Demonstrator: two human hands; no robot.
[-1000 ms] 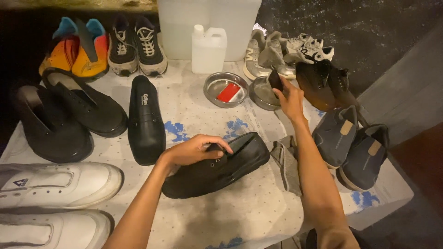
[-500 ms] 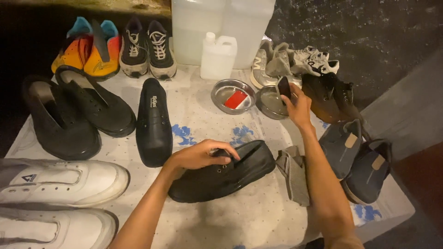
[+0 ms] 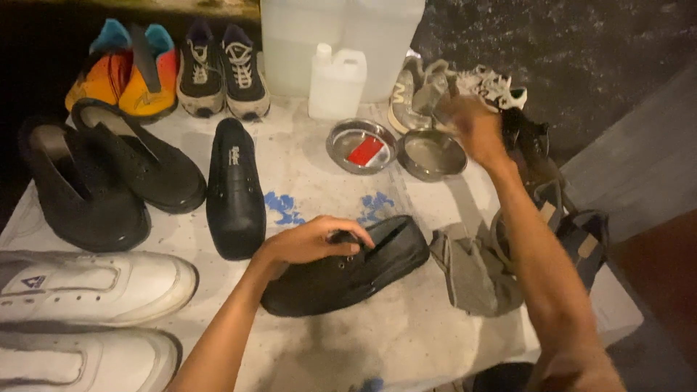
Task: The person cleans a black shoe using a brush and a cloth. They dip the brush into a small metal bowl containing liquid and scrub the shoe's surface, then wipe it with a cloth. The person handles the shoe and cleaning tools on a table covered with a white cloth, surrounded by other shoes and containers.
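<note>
Black lace-up shoe [image 3: 347,268], low centre of the frame, lying on its side on a pale spotted table cover [image 3: 312,181]; the left hand [image 3: 308,242] rests on its upper, fingers curled and clamped over the opening. Just right of the shoe's toe lies a crumpled grey cloth [image 3: 472,272]. The right hand [image 3: 475,131], upper right of centre, is blurred above an empty round metal dish [image 3: 430,154]; whether its fingers are closed on anything cannot be told. A second metal dish [image 3: 361,145] beside it, to the left, holds a small red object. Behind the dishes: a white plastic jug [image 3: 337,82] and a larger translucent container [image 3: 341,36]. Left of centre: one black slip-on shoe [image 3: 234,190], upright. Further left: a pair of black slip-ons [image 3: 109,178]. Upper left: orange-and-blue shoes [image 3: 123,69] and dark laced trainers [image 3: 221,69]. Lower left: white shoes [image 3: 87,287]. Upper right: grey-white trainers [image 3: 450,83]. Right edge: dark shoes [image 3: 573,229].
</note>
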